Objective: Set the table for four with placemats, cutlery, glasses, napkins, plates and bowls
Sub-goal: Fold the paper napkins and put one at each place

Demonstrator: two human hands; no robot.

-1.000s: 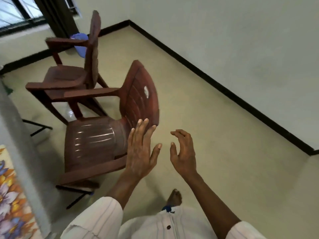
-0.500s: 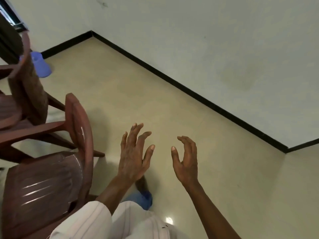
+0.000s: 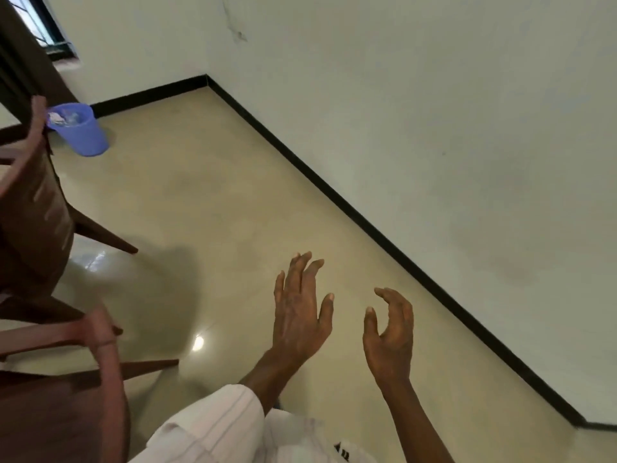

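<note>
My left hand point(image 3: 298, 312) is raised over the floor with its fingers spread and straight, holding nothing. To its right, my right hand point(image 3: 389, 332) hangs with loosely curled fingers and is also empty. No placemats, cutlery, glasses, napkins, plates or bowls appear in this view, and the table is out of sight.
Two brown plastic chairs stand at the left: the nearer chair point(image 3: 66, 396) at the bottom left, the farther chair point(image 3: 30, 208) behind it. A blue bin point(image 3: 78, 128) sits by the far wall. Beige floor point(image 3: 233, 195) runs to a black skirting point(image 3: 384, 228) under the white wall.
The view has swung right, away from the table and chairs, which slid to the left edge. Both hands stay raised and empty, and the blue bin has come into fuller view.
</note>
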